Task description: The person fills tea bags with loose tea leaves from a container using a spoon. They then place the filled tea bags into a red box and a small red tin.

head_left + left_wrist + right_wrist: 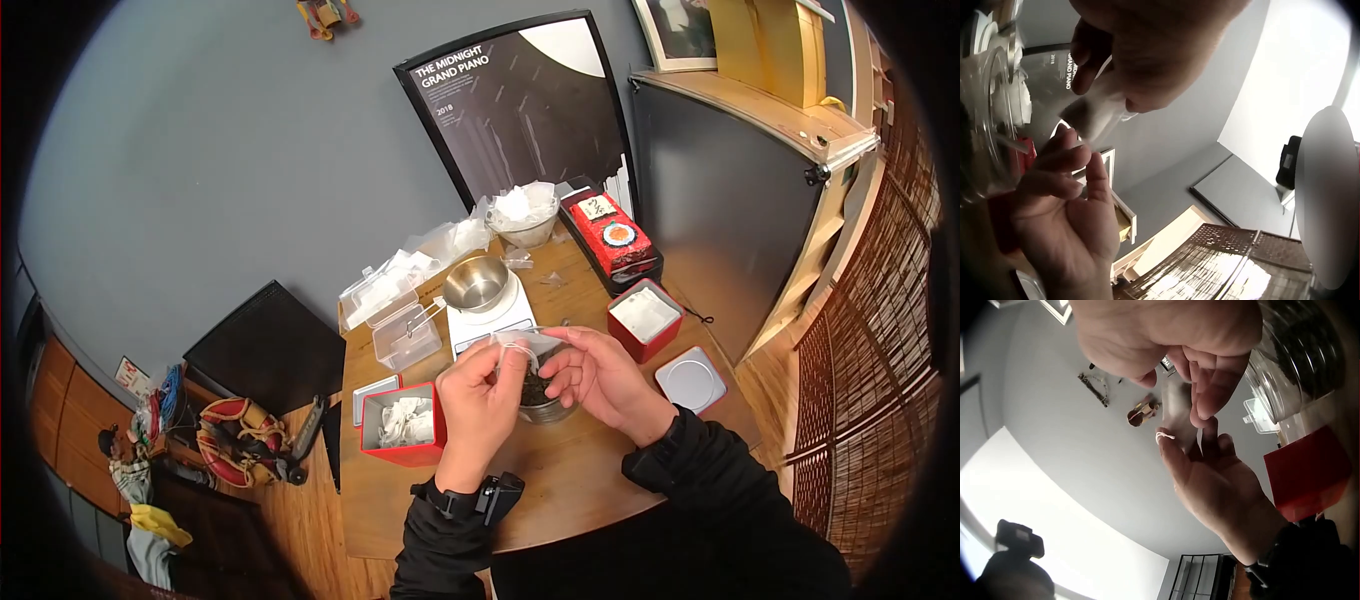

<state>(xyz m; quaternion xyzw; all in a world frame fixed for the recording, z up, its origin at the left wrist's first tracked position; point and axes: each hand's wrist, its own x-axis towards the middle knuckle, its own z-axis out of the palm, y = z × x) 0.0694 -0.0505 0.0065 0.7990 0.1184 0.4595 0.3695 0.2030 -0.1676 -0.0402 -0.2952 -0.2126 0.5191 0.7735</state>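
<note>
My left hand (478, 405) pinches the gathered top of a small white drawstring tea bag (530, 345) between thumb and fingers. A loop of its white string (1164, 435) shows by the thumb. Dark contents fill the lower part of the bag (1088, 115) in the left wrist view. My right hand (605, 380) is held palm toward the bag, its fingers loosely bent and fingertips right at the bag's side; its thumb stands apart from them. Under both hands is a glass jar (1297, 369) of dark loose tea leaves, partly hidden by them in the head view.
A steel bowl (476, 285) sits on a white scale (515, 310). Filled tea bags lie in the left red tin (400, 455); the right red tin (650, 345) holds white material. Lids, an open clear plastic box (408, 345), a bowl of white bags (525, 235) and a red package (610, 235) stand around.
</note>
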